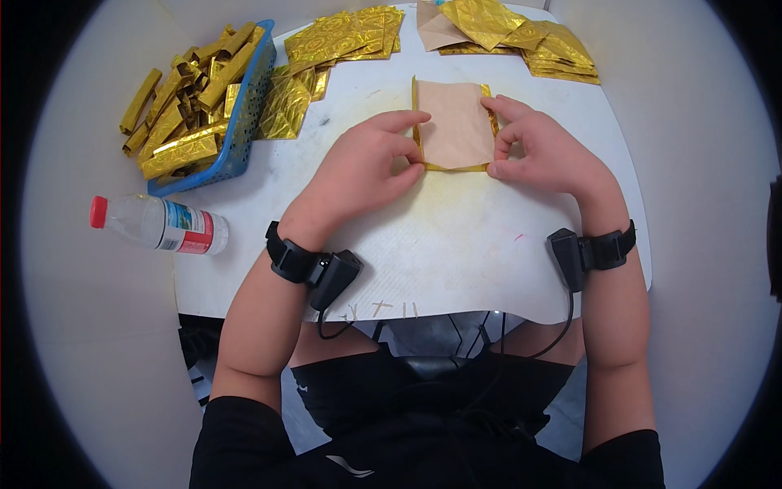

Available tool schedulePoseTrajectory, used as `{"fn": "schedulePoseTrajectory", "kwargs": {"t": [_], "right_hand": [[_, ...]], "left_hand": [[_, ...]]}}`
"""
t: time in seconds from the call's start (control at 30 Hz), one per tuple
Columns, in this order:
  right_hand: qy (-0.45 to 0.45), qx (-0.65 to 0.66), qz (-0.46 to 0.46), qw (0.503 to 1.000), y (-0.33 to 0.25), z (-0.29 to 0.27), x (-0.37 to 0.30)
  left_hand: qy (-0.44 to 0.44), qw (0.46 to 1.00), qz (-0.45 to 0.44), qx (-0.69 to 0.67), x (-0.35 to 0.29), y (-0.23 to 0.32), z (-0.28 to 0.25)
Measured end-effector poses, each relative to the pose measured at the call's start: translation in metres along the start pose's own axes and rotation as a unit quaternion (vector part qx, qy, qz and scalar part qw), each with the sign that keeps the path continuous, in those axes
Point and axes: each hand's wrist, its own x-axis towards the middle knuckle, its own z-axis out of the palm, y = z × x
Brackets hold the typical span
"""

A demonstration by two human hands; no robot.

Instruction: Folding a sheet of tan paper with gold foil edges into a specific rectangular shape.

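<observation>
A sheet of gold foil paper (453,122) lies on the white table in front of me, its plain tan side up. Narrow gold borders turn up along its left, right and near edges. At the near left corner my left hand (362,159) pinches the border between thumb and fingers, with the index finger reaching over the left edge. My right hand (542,151) grips the right border, thumb at the near right corner and index finger higher up that side. Both hands touch the sheet.
A blue plastic basket (257,102) heaped with folded gold paper strips (167,118) stands at the far left. Nearer lies a clear bottle (183,224) with a red cap. Gold sheets (346,34) and another pile (562,53) cover the table's (456,253) far side.
</observation>
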Motion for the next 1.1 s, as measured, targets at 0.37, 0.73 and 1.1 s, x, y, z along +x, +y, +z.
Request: {"fn": "schedulePoseTrajectory", "kwargs": {"t": [0.37, 0.73, 1.1], "right_hand": [[0.012, -0.021, 0.015, 1.000, -0.004, -0.001, 0.001], [0.045, -0.037, -0.016, 0.998, 0.006, 0.004, -0.001], [0.022, -0.009, 0.008, 1.000, 0.007, 0.001, 0.002]], "left_hand": [[-0.014, 0.998, -0.057, 0.013, 0.003, 0.008, 0.000], [-0.037, 0.998, -0.053, -0.002, 0.006, 0.006, 0.003], [0.004, 0.997, -0.055, 0.051, 0.008, 0.006, 0.012]]}}
